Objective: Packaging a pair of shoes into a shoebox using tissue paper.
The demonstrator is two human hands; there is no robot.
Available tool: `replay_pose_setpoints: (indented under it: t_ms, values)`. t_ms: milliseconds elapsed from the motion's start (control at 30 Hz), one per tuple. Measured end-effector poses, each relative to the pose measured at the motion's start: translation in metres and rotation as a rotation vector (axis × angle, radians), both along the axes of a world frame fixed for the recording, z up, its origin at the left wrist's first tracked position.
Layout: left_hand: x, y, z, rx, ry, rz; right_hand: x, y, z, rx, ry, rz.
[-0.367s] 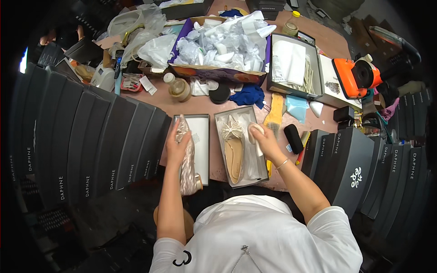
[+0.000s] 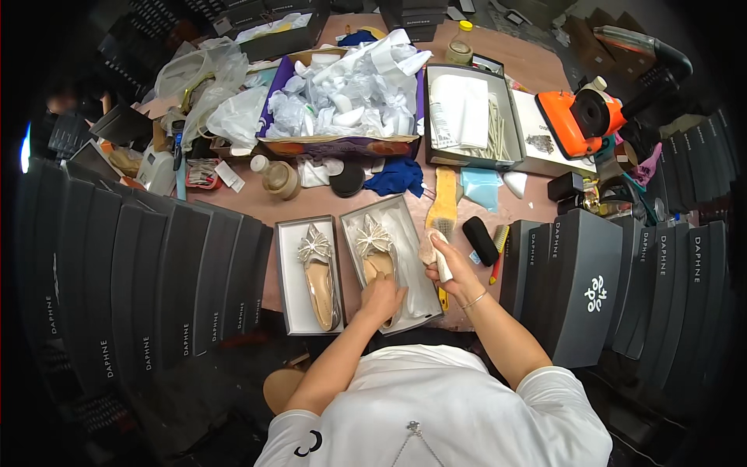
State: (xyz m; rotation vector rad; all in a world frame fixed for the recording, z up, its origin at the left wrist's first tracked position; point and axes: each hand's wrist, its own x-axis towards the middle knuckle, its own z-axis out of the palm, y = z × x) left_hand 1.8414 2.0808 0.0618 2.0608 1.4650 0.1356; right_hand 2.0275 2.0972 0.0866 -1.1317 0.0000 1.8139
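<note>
My left hand (image 2: 382, 299) is closed on a flat shoe (image 2: 373, 263) with a pale, sparkling bow and a beige insole, its fingers at the shoe's opening. That shoe lies in a grey shoe box (image 2: 339, 220) with white tissue paper (image 2: 414, 268) along its right side. To the left, the matching shoe (image 2: 318, 282) rests in a shallow grey tray or lid (image 2: 283, 265), bow at the far end and no hand on it. Just right of the box, my right hand (image 2: 457, 271) grips a folded whitish cloth (image 2: 436, 251).
Stacks of dark shoe boxes flank me at left (image 2: 167, 272) and right (image 2: 580, 288). Farther back stand a purple-edged carton (image 2: 342, 145) of crumpled paper and a box of white sticks (image 2: 499, 128). A glass bottle (image 2: 280, 180), blue cloth (image 2: 395, 177) and yellow brush (image 2: 443, 194) lie nearer.
My left hand has laid its shoe in the left tray, let go, and moved right onto the shoe in the box. My right hand, still with the cloth, has come slightly nearer.
</note>
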Motion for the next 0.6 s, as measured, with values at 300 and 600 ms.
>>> replay_pose_setpoints:
  t_ms: [300,600]
  values:
    - [-0.073,0.019,0.081,-0.692,-1.075,0.298,0.007,0.039,0.048,0.384,-0.507,0.012]
    - [-0.074,-0.035,0.08,-0.8,-1.512,0.624,-0.058,0.076,0.07,0.712,-0.337,0.287]
